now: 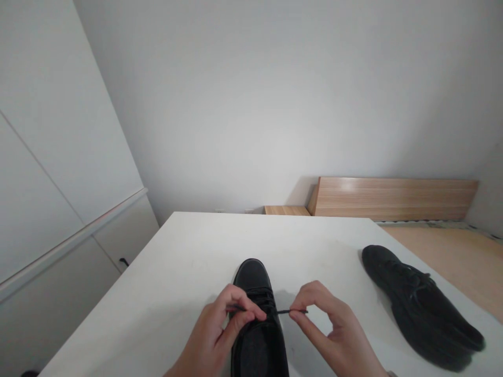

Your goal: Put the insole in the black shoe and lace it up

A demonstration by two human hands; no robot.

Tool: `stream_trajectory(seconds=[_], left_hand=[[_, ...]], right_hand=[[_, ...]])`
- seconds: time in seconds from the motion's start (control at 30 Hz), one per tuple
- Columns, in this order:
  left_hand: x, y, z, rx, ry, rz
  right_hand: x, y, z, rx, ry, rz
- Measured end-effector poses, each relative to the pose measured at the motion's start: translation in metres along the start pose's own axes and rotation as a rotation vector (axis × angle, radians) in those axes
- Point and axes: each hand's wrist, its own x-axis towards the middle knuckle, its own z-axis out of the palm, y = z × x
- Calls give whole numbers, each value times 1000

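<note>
A black shoe (254,283) stands on the white table (184,262) right in front of me, toe pointing away. My left hand (216,335) is closed in a pinch on a black shoelace (281,311) over the shoe's lacing. My right hand (334,330) pinches the same lace near its free end, just right of the shoe. The lace runs taut and level between the two hands. A second black shoe (416,303) lies on the table at the right, apart from both hands.
White cabinet doors (58,199) with a small dark handle stand to the left. A wooden bed frame (393,199) and wooden floor lie behind the table at the right. A plain white wall fills the back.
</note>
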Motion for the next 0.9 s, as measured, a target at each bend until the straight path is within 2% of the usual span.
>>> stream_trajectory(seconds=[0.1,0.23,0.33,0.5,0.63,0.77,0.83,0.9], left_hand=[[15,9,11,-40,-71,-81],[25,14,16,131,-110,59],[22,16,14,184,-78,115],[16,15,7,157,-59,16],[15,13,6,162,-50,-29],[15,12,8,76,-52,-91],[14,11,11,77,-49,-50],[13,10,14,115,-29,63]], right_hand=[[5,-15,3,15,-32,-135],[13,-25,11,10,10,-274],[15,-24,16,17,17,-263],[13,-15,20,-76,-35,-261],[9,-10,19,-142,25,-323],[8,-9,12,-184,-60,-396],[9,-10,9,-222,-113,-405],[9,-11,9,-231,-138,-366]])
